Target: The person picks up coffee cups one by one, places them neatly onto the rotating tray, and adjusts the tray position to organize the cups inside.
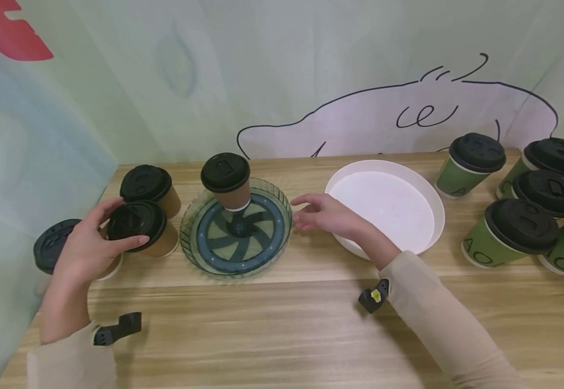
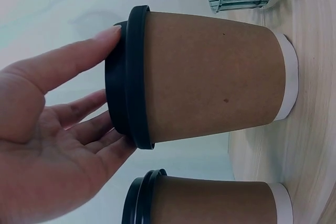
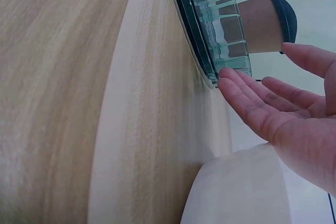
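My left hand (image 1: 87, 246) grips a brown paper coffee cup (image 1: 163, 240) by its black lid, thumb on one side and fingers on the other. In the left wrist view the cup's white base is at the wooden tabletop. A round, clear greenish tray (image 1: 187, 246) lies to its right. At the back of this tray stands another brown coffee cup (image 1: 233, 195) with a black lid. Beside the tray's right rim is my right hand (image 1: 327, 214), holding nothing, its fingers relaxed. In the right wrist view its fingertips are close to the tray's wall; whether they touch I cannot tell.
Two more brown lidded cups stand at the left, one behind (image 1: 146, 183) and one partly hidden by my left hand (image 1: 54, 243). A round white tray (image 1: 437, 216) lies right of centre. Several green lidded cups (image 1: 486, 243) stand at the right. A printed curtain (image 1: 282, 70) hangs behind.
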### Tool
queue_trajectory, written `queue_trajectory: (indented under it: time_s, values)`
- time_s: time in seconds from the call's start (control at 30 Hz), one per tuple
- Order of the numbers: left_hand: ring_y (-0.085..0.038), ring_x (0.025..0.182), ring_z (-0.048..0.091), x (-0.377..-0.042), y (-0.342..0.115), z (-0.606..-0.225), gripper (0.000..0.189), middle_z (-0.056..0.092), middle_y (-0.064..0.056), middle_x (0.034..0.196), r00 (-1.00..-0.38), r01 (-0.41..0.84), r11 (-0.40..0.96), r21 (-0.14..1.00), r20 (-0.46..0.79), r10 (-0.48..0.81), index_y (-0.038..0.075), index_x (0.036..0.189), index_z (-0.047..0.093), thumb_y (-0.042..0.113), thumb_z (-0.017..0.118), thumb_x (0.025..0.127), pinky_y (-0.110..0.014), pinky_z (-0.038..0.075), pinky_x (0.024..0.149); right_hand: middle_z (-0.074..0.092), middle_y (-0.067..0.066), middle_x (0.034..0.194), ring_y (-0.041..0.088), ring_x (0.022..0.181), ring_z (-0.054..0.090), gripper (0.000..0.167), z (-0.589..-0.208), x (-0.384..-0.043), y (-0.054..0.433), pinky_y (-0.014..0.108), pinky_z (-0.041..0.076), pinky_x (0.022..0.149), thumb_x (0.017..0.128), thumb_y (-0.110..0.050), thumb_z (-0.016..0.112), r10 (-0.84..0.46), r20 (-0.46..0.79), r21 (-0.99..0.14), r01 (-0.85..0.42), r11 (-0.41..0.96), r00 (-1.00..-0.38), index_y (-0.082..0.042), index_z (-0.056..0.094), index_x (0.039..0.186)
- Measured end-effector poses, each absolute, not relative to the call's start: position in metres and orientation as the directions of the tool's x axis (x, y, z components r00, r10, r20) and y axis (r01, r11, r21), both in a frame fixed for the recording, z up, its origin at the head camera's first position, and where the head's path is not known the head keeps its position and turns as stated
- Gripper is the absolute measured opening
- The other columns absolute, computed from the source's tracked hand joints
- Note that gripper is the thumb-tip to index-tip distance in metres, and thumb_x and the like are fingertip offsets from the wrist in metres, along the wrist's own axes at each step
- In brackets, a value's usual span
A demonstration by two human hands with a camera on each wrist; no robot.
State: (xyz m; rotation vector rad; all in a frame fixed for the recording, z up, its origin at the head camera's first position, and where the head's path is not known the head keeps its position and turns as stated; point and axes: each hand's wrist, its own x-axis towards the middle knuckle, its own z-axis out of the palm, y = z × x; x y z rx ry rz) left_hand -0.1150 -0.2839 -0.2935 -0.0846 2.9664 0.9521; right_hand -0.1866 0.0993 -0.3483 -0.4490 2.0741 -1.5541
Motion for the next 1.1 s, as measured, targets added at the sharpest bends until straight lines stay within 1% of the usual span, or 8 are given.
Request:
queue_trajectory:
  time_s: [0.17, 0.37, 0.6, 0.8, 1.1]
  values:
    - [-0.050, 0.126, 0.022, -0.114, -0.282, -0.292, 0.091, 0.020, -0.028, 0.144, -0.998, -0.058, 0.814, 0.578, -0.028, -0.051, 0.003, 0.146, 0.013, 0.034, 0.069, 0.081, -0.060, 0.025, 0.097, 0.061, 0.020, 0.108, 0.032, 0.097, 0.061, 0.044, -0.348, -0.186, 0.099, 0.036, 0.050, 0.083, 0.090, -0.007, 0.053, -0.532, -0.204, -0.953, 0.044, 0.298, -0.822, 0.004, 0.042, 0.132]
    - [-0.053, 0.121, 0.026, -0.112, -0.281, -0.288, 0.092, 0.022, -0.028, 0.143, -0.997, -0.072, 0.834, 0.546, -0.030, -0.067, 0.005, 0.146, 0.014, 0.038, 0.069, 0.080, -0.064, 0.026, 0.091, 0.062, 0.020, 0.106, 0.031, 0.095, 0.061, 0.044, -0.347, -0.186, 0.098, 0.036, 0.050, 0.082, 0.090, -0.007, 0.054, -0.529, -0.208, -0.953, 0.047, 0.301, -0.822, 0.004, 0.042, 0.131]
    - [-0.054, 0.121, 0.026, -0.107, -0.282, -0.279, 0.091, 0.020, -0.022, 0.147, -0.996, -0.086, 0.831, 0.549, -0.025, -0.086, 0.010, 0.147, 0.013, 0.042, 0.067, 0.081, -0.066, 0.025, 0.088, 0.062, 0.020, 0.106, 0.031, 0.095, 0.061, 0.044, -0.347, -0.186, 0.098, 0.036, 0.050, 0.082, 0.090, -0.008, 0.055, -0.532, -0.211, -0.952, 0.050, 0.301, -0.820, 0.005, 0.043, 0.130]
    - [-0.052, 0.120, 0.028, -0.105, -0.280, -0.272, 0.090, 0.020, -0.019, 0.148, -0.996, -0.085, 0.828, 0.555, -0.021, -0.088, 0.013, 0.147, 0.014, 0.043, 0.066, 0.081, -0.064, 0.030, 0.084, 0.063, 0.019, 0.104, 0.032, 0.095, 0.061, 0.043, -0.347, -0.186, 0.098, 0.038, 0.050, 0.082, 0.089, -0.008, 0.056, -0.528, -0.214, -0.952, 0.055, 0.301, -0.822, 0.004, 0.044, 0.129]
    - [-0.052, 0.122, 0.028, -0.105, -0.275, -0.264, 0.090, 0.020, -0.017, 0.148, -0.998, -0.059, 0.818, 0.572, -0.010, -0.065, 0.014, 0.148, 0.014, 0.040, 0.068, 0.080, -0.065, 0.028, 0.086, 0.062, 0.020, 0.106, 0.031, 0.095, 0.061, 0.043, -0.348, -0.186, 0.099, 0.037, 0.050, 0.083, 0.090, -0.007, 0.055, -0.536, -0.205, -0.956, 0.049, 0.290, -0.819, 0.005, 0.043, 0.129]
